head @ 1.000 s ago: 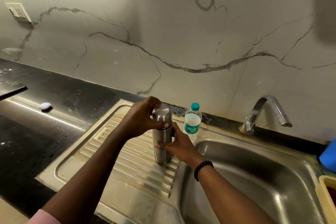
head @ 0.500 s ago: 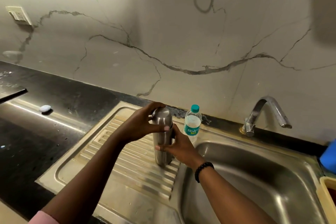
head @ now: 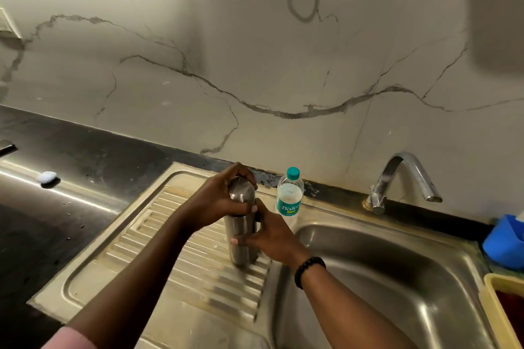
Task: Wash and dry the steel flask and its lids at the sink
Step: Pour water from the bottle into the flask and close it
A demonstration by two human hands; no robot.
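The steel flask [head: 240,238] stands upright on the ribbed drainboard [head: 170,249] of the sink, and both of your hands are on it. Your left hand [head: 218,202] curls over the domed lid [head: 241,193] at the top, fingers wrapped round it from the left. Your right hand [head: 269,235] clasps the flask's body just below that upper grip, thumb across the front; a dark beaded bracelet [head: 309,270] sits on that wrist. The lid is on the flask, so what is inside cannot be seen.

Just behind and to the right of your right-hand grip stands a clear plastic water bottle [head: 289,198] with a teal cap and teal label; it looks mostly empty. Right of your grip lies the steel basin [head: 397,278], with the curved tap [head: 402,176] at its far rim. Well to the right of that, a blue container [head: 504,238] sits at the edge, and a yellow tub [head: 502,312] nearer you; their contents are not clear. Far left of your grip, on the dark worktop [head: 71,178], rests a small pale blue object [head: 48,176].
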